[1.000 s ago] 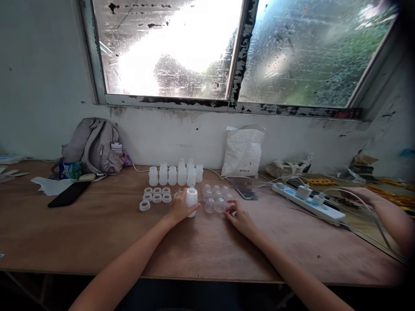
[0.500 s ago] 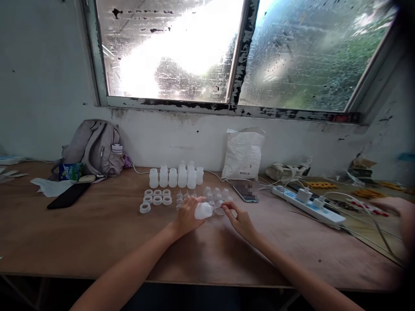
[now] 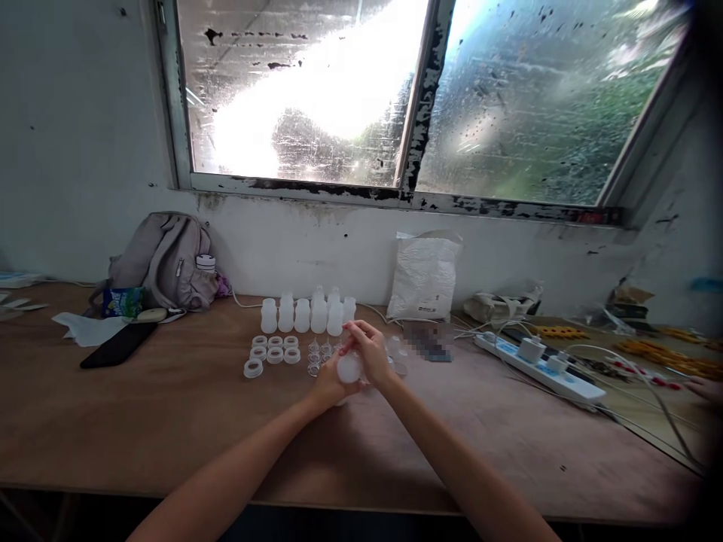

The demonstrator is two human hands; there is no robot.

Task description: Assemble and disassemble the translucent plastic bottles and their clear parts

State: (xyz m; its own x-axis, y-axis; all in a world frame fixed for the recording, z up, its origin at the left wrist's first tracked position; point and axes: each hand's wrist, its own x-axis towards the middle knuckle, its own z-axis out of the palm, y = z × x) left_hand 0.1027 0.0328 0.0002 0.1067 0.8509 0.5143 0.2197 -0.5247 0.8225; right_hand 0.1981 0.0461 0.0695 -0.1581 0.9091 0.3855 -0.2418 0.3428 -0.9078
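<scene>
A translucent white bottle (image 3: 349, 368) is held between both hands near the middle of the table. My left hand (image 3: 329, 382) wraps round its left and lower side. From the right, my right hand (image 3: 370, 354) closes on the bottle's far end, which the fingers hide. Behind stand several white bottles (image 3: 302, 316) in rows. White rings (image 3: 275, 354) lie in a group to the left, with small clear pieces (image 3: 314, 360) beside my left hand. Clear caps (image 3: 398, 357) are just right of my right hand, partly covered by it.
A grey backpack (image 3: 169, 263) and black phone (image 3: 120, 345) are at the left. Behind, a white bag (image 3: 425, 277) leans on the wall near another phone (image 3: 432, 345). A power strip (image 3: 542, 369) with cables lies right; a person's hand (image 3: 706, 388) shows at the edge.
My right hand has moved left from the clear caps onto the bottle, which now points its round end toward me. The other person's hand has drawn back to the right.
</scene>
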